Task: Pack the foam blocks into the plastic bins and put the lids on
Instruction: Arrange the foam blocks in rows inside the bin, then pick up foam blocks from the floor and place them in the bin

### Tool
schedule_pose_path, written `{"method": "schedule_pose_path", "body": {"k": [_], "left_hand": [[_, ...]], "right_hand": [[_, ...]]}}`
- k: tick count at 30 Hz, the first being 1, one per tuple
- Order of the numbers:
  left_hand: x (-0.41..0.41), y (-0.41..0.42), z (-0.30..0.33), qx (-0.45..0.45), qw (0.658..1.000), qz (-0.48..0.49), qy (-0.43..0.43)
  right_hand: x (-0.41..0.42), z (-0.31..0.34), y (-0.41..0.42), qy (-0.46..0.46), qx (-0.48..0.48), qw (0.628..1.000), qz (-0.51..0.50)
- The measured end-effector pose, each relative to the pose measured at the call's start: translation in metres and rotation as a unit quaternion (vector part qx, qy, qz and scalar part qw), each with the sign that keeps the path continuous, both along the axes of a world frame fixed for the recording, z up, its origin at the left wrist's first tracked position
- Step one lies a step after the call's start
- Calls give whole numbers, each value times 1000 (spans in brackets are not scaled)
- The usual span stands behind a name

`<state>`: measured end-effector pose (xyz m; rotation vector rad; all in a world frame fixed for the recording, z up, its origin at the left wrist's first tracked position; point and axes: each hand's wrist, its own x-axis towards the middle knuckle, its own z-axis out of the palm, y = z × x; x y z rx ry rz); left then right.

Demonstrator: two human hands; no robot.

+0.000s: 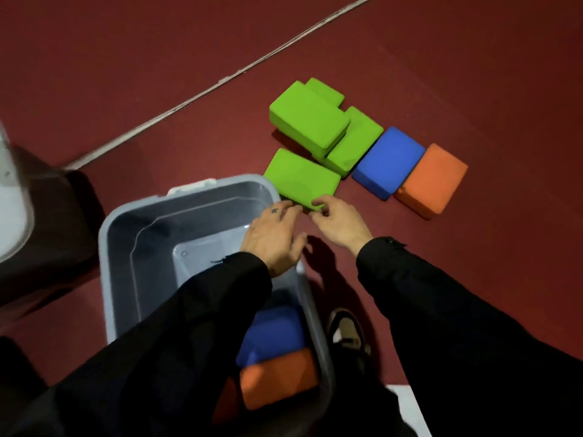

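Observation:
A grey plastic bin (126, 234) stands open on the red floor, with a blue foam block (271, 332) and an orange foam block (277, 376) in its near end. Just past the bin's far right corner lies a green foam block (299, 178). My left hand (274, 238) reaches over the bin's rim and touches that block's near edge. My right hand (337, 219) pinches the same edge from the right. Further right lie other green blocks (309, 121), one stacked on top, then a blue block (388, 162) and an orange block (432, 181).
A pale line (220, 80) runs diagonally across the floor behind the blocks. A dark object with a pale container (12, 200) on it stands at the left. My shoe (347, 332) is beside the bin's right wall. A white sheet (407, 405) lies at the bottom.

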<state>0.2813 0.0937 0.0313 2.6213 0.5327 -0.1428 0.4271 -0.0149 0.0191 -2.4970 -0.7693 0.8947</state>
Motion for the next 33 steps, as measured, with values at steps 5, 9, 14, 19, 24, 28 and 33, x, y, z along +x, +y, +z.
{"method": "schedule_pose_path", "body": {"k": [5,9,14,19,24,28,33], "left_hand": [[72,27,-37,51,998,-25,-18],[94,42,-68,71,996,-50,-35],[124,50,-85,117,990,-75,12],[150,59,-90,102,989,-47,92],[158,60,-93,99,990,-25,93],[159,56,-91,77,995,19,51],[165,60,-85,43,987,-18,151]], "right_hand": [[77,-84,32,37,-35,991,-125],[111,-162,58,108,-30,952,-284],[134,-232,72,189,-34,883,-428],[127,-242,73,154,97,845,-502],[138,-237,86,301,206,777,-513],[137,-210,104,338,269,771,-467],[110,-137,83,167,340,819,-432]]}}
